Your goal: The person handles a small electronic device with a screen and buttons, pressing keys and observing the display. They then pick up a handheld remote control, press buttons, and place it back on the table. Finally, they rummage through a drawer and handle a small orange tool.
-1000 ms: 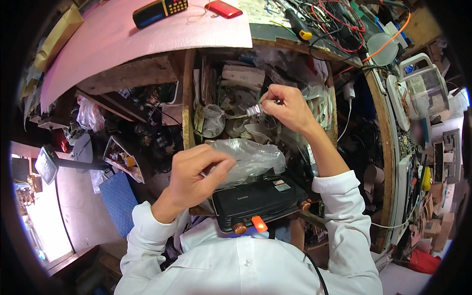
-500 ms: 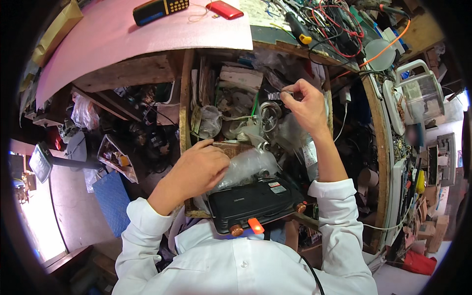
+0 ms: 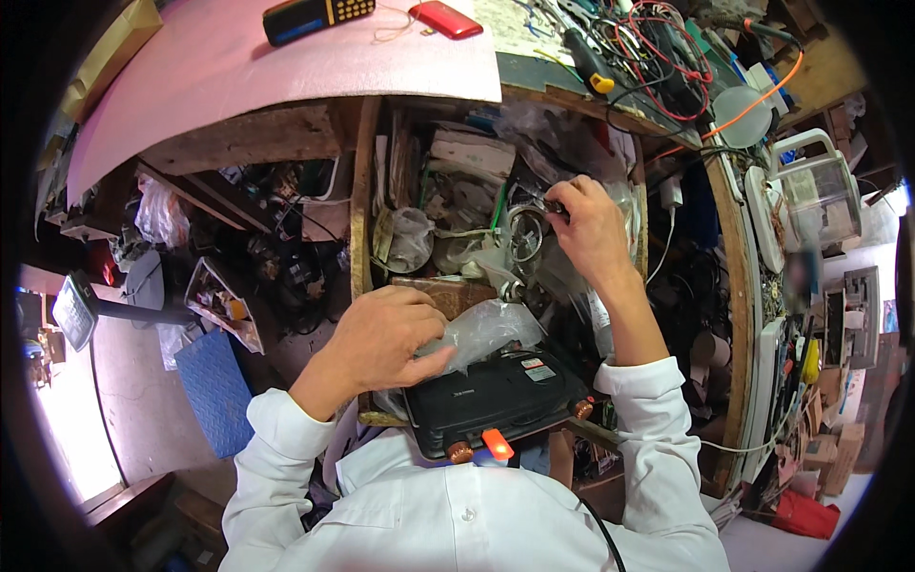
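Note:
An open wooden drawer (image 3: 360, 214), crammed with bags and small parts, lies before me. My right hand (image 3: 593, 234) is over its right side, fingertips pinched on a small dark piece (image 3: 554, 206) that they mostly hide. Just left of that hand are a ring-shaped coil (image 3: 525, 234) and crumpled clear plastic. My left hand (image 3: 383, 338) rests at the drawer's near left, thumb spread from the fingers, beside a clear plastic bag (image 3: 486, 332) and a brown box (image 3: 456, 292). Nearest me, a black case (image 3: 491, 400) with copper-coloured knobs lies across the drawer's front.
Above the drawer, a pink-covered tabletop (image 3: 210, 76) carries a radio (image 3: 319, 19) and a red phone-like item (image 3: 445, 19). Tangled wires and a screwdriver (image 3: 588, 62) lie at the bench's right. A blue mat (image 3: 214, 391) stands at the left; a clear-walled container (image 3: 822, 195) is far right.
My right hand has moved a little toward me and lower over the drawer; the silvery ridged piece seen in its fingers is now mostly hidden. My left thumb has spread outward.

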The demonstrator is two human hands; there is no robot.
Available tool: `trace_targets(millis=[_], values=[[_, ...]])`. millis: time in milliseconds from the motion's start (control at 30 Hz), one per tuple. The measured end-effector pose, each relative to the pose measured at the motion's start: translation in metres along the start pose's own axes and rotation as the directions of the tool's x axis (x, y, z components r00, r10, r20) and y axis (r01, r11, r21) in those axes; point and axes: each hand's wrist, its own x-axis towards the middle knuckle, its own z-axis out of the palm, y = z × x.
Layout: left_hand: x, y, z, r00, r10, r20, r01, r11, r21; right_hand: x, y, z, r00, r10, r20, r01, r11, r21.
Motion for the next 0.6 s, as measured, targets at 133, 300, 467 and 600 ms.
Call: trace_targets(millis=[133,300,467,600], values=[[-0.001,0.0,0.003,0.999,-0.001,-0.035,0.0,1.0,-0.02,0.004,-0.007,-0.008,0.991,0.004,0.133,0.008,0.996,-0.088],[0.0,-0.004,0.006,0.999,-0.02,-0.042,0.02,1.0,-0.007,0.02,-0.031,-0.008,0.994,-0.091,0.067,0.094,0.995,-0.044],[0.001,-0.003,0.006,0.998,-0.065,-0.024,0.067,0.996,0.056,0.045,-0.05,0.028,0.918,-0.308,0.248,0.328,0.944,-0.04],[0.003,-0.002,0.008,0.997,-0.054,-0.06,0.058,0.996,0.069,0.065,-0.06,0.048,0.768,-0.323,0.552,0.424,0.904,-0.06]])
